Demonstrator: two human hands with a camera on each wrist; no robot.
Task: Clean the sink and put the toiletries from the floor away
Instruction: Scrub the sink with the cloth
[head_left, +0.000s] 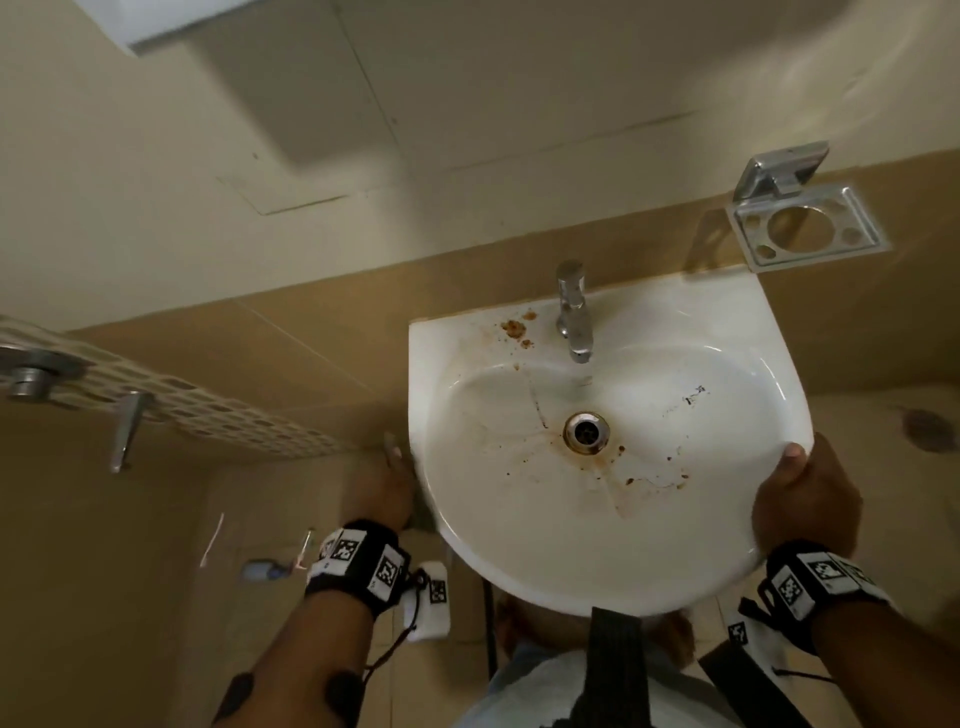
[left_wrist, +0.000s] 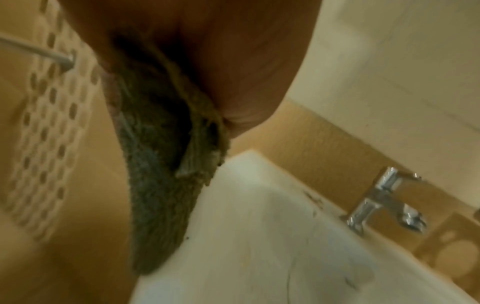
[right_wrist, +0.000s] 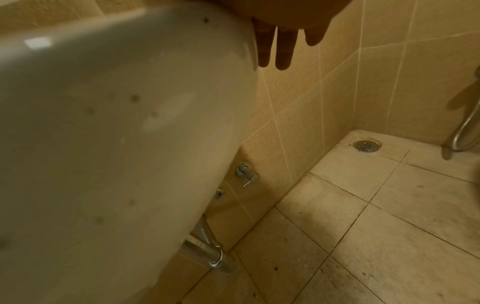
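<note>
The white sink (head_left: 701, 322) has brown stains beside the tap (head_left: 574, 312) and around the drain (head_left: 587, 432). My left hand (head_left: 379, 493) is down by the sink's left edge, below the rim, and grips a grey-green cloth (left_wrist: 161, 164) that hangs against the sink (left_wrist: 259, 226). My right hand (head_left: 805, 499) holds the right rim, thumb on top; its fingers (right_wrist: 283, 45) lie straight down the basin's outer wall (right_wrist: 116, 123). On the floor at the left lie a pink-white toothbrush (head_left: 212, 540), a second toothbrush (head_left: 304, 551) and a small bluish container (head_left: 262, 570).
An empty metal toothbrush holder (head_left: 808, 228) is fixed to the wall above the sink's right corner. A perforated white shelf (head_left: 208, 405) and a metal lever (head_left: 124, 431) are at the left. Under the basin run a chrome drain pipe (right_wrist: 213, 253) and a valve (right_wrist: 248, 171); a floor drain (right_wrist: 367, 145) and shower hose (right_wrist: 465, 131) are at the right.
</note>
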